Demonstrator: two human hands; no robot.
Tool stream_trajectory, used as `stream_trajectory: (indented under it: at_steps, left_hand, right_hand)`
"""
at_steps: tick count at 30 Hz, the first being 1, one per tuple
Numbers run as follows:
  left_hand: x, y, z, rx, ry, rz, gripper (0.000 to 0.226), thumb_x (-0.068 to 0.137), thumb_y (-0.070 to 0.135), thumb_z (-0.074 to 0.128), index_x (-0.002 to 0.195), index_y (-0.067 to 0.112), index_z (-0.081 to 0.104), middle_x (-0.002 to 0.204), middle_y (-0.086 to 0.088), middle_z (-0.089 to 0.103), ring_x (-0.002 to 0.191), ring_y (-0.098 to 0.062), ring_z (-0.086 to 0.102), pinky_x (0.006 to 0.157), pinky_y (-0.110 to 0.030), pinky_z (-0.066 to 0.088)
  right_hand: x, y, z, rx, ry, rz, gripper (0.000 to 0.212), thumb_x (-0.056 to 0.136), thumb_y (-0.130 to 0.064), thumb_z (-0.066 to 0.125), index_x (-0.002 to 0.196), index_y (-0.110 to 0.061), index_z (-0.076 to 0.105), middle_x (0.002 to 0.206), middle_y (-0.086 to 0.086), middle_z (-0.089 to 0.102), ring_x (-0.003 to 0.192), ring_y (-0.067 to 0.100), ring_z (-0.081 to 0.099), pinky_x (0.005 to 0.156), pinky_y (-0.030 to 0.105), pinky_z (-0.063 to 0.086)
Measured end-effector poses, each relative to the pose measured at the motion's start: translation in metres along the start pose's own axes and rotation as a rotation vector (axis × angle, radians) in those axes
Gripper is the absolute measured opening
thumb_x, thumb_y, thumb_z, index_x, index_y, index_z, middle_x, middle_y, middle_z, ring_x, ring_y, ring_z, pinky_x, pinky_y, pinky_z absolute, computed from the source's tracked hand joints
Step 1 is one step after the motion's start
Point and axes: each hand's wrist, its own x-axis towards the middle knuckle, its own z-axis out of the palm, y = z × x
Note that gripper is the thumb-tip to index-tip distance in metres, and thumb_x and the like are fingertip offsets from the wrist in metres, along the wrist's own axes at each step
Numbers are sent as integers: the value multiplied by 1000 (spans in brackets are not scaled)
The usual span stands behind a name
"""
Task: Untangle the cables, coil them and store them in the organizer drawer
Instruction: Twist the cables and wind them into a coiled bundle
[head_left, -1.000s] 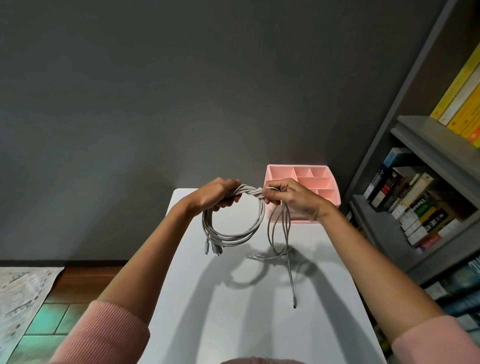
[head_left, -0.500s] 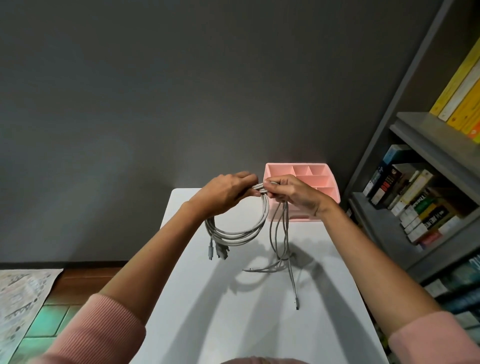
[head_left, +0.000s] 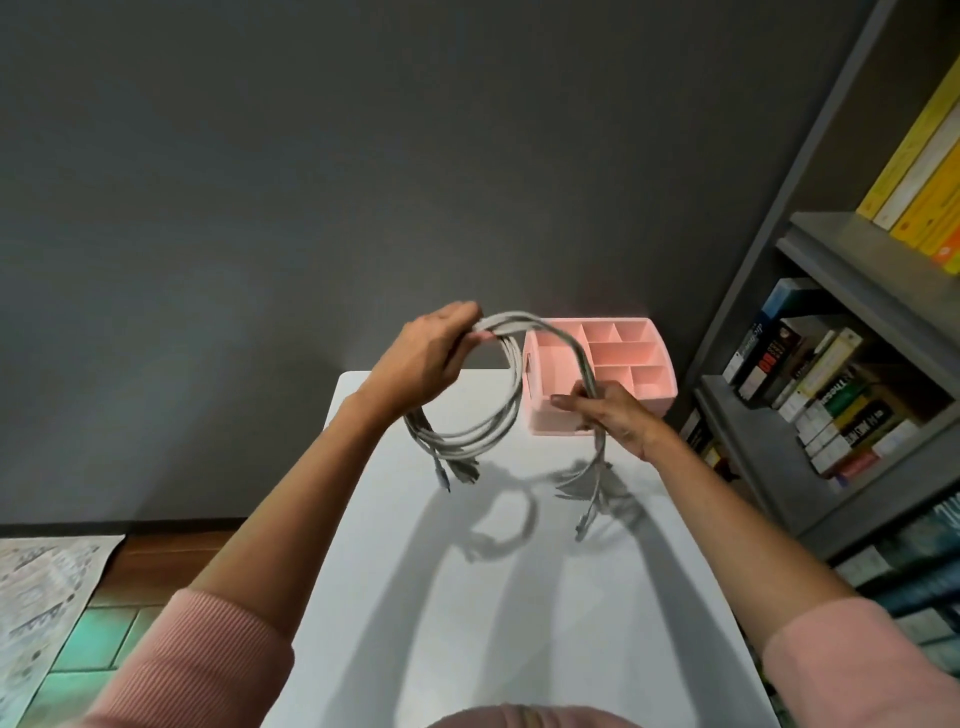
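Above the desk's (head_left: 519, 623) far edge, the left hand (head_left: 421, 358) curls its fingers (head_left: 453, 313) round the top of the coiled grey cables (head_left: 515, 384), and the loop hangs beneath them. The right hand (head_left: 618, 415) grips the strands arching across, just in front of the pink organizer (head_left: 550, 405) at the far right corner, with loose ends dangling below.

A bundle of grey cables (head_left: 498, 415) is held above a white table (head_left: 519, 597), its coiled part gripped by the left hand (head_left: 426, 358). The loose strands are pinched by the right hand (head_left: 618, 415) in front of a pink organizer (head_left: 644, 364), with bookshelves (head_left: 841, 395) seen at right.
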Motion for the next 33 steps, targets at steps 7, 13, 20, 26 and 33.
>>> stream_trajectory:
  at_steps: [7,13,20,26,33]
  left_hand:
    - [-3,-4,-3,31,-8,-9,28,98,42,30,83,19,34,73,4,38,59,-23,38,55,-35,37]
    - [-8,0,9,-21,-10,-61,30,98,41,31,81,17,36,69,5,37,58,-23,35,53,-33,35]
    - [-14,-1,17,-35,-18,-105,38,97,43,29,82,10,40,65,6,35,57,-23,34,56,-28,26]
    - [-21,5,28,-27,-59,-99,31,97,45,29,79,19,31,66,7,34,57,-25,34,53,-30,30]
    - [-22,10,39,39,-109,-93,43,95,51,23,86,13,40,76,0,46,64,-35,48,55,-41,44]
  right_hand:
    - [-6,58,11,-176,341,226,42,86,-50,60,68,-13,60,55,0,52,62,23,55,71,37,46]
    - [-8,75,18,-360,506,393,53,86,-61,54,63,-14,59,81,12,70,89,33,61,85,37,42]
    - [-6,69,29,-67,567,396,47,92,-51,51,70,-9,51,74,12,57,73,28,54,63,30,39]
    - [5,17,37,501,539,371,31,92,-34,59,74,-10,49,46,1,36,34,13,36,48,27,36]
    - [14,-51,54,1240,230,322,58,97,-20,43,41,-14,33,31,-4,23,24,10,24,44,21,30]
